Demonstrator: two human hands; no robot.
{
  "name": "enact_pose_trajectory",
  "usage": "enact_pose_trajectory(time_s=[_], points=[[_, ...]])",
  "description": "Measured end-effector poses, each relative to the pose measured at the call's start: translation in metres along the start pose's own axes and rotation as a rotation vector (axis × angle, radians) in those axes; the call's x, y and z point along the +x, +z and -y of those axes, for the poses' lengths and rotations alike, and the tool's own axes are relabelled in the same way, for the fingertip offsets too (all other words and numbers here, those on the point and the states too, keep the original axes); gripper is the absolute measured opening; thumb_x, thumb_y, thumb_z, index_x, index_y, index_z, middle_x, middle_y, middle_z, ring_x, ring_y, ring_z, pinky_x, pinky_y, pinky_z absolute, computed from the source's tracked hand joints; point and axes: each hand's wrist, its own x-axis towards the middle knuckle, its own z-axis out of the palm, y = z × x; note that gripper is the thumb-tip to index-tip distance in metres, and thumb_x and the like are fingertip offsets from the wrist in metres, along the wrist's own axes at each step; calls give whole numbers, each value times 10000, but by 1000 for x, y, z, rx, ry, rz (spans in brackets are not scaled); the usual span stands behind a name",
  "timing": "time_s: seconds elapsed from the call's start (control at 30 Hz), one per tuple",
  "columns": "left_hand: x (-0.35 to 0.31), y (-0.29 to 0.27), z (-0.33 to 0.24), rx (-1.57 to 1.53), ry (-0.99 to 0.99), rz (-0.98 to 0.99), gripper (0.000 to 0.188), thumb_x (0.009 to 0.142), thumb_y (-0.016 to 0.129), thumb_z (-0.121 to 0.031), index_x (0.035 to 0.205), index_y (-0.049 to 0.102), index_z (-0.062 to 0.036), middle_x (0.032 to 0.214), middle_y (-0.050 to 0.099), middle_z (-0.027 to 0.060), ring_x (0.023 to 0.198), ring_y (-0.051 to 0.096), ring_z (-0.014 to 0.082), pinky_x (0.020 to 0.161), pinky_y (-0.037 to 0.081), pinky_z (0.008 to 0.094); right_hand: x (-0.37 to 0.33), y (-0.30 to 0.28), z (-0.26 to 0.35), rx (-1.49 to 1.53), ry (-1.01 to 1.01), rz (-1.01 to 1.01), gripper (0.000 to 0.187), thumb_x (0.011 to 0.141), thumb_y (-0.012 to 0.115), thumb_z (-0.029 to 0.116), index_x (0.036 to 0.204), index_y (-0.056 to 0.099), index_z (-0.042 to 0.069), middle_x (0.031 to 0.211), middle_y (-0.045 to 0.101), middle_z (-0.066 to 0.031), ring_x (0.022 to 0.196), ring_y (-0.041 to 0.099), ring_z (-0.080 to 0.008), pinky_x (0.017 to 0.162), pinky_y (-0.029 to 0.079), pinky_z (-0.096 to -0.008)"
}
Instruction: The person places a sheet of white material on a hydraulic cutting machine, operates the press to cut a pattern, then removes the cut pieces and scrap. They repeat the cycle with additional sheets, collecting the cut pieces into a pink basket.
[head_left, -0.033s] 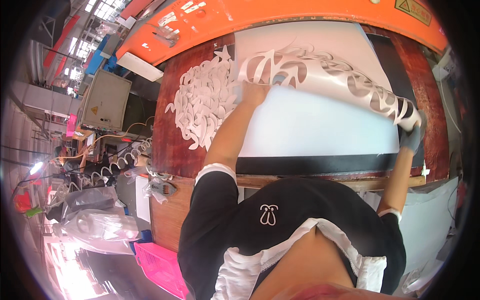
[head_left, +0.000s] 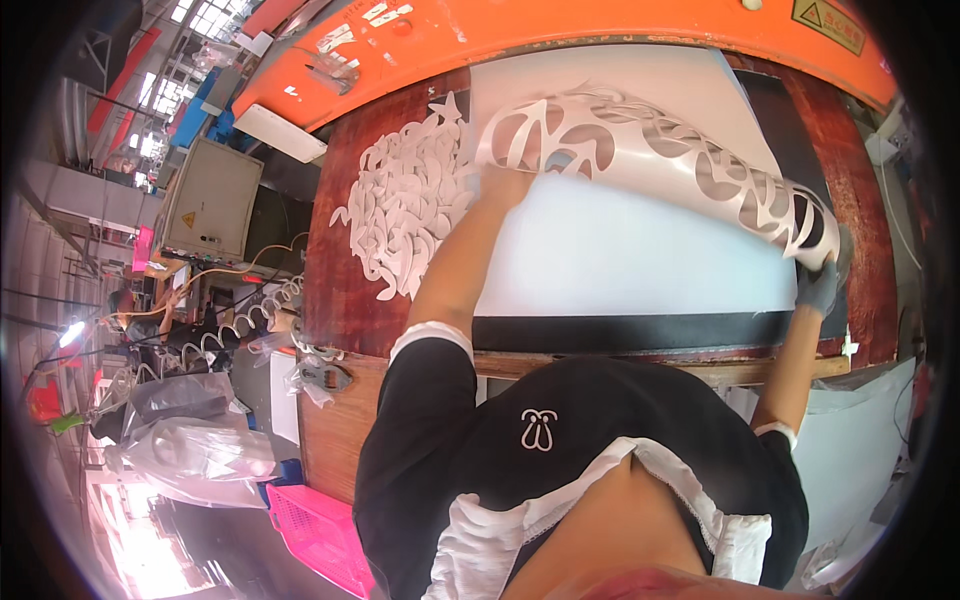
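Note:
A pale pinkish sheet full of curved cut-out holes (head_left: 655, 172) is curled back on itself like a loose roll, slanting across the worktable. My left hand (head_left: 507, 187), bare and slightly blurred, grips its left end; the fingertips are partly hidden by the sheet. At the sheet's right end my right hand (head_left: 825, 283), in a grey glove, is closed on the edge. Beneath the curl lies a smooth white board (head_left: 640, 255). Left of my left hand is a heap of curved pale cut pieces (head_left: 402, 205).
An orange machine beam (head_left: 560, 28) spans the far side. The board rests on a black mat (head_left: 620, 332) over a reddish-brown table (head_left: 325, 270). Near the left front corner lies a dark clip-like tool (head_left: 325, 375). A pink basket (head_left: 320, 535) and clear plastic bags (head_left: 200, 455) are at lower left.
The curled sheet has shifted slightly, its right end a little lower and its roll looking fuller. My right hand has moved slightly toward me; my left hand has barely moved.

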Motion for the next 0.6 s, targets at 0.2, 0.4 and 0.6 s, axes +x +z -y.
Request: enact_pose_trajectory(time_s=[0.2, 0.4, 0.6], points=[[13, 31, 83, -72, 165, -544, 507, 778, 538, -370, 1222, 494, -130, 1168, 546, 107, 1099, 493, 270, 963, 320, 471, -10, -35, 43, 204, 257, 94, 466, 909, 445, 282, 1281, 407, 5, 1294, 452, -128, 1187, 431, -266, 1013, 331, -418], [-25, -30, 125, 529, -136, -578, 242, 836, 475, -204, 1036, 596, -137, 1138, 554, 33, 1150, 429, 217, 974, 253, 560, 2, -95, 79, -116, 161, 126, 618, 882, 392, 555, 1147, 515, 11, 1119, 564, -119, 1045, 523, -246, 962, 379, -401], [-80, -10, 88, 191, 151, -511, 310, 815, 521, -277, 1087, 570, -137, 1216, 510, 39, 1190, 405, 246, 944, 271, 603, -23, -108, 86, 57, 399, 561, 428, 914, 435, 450, 985, 588, 57, 802, 622, -53, 764, 572, -172, 744, 484, -316]])
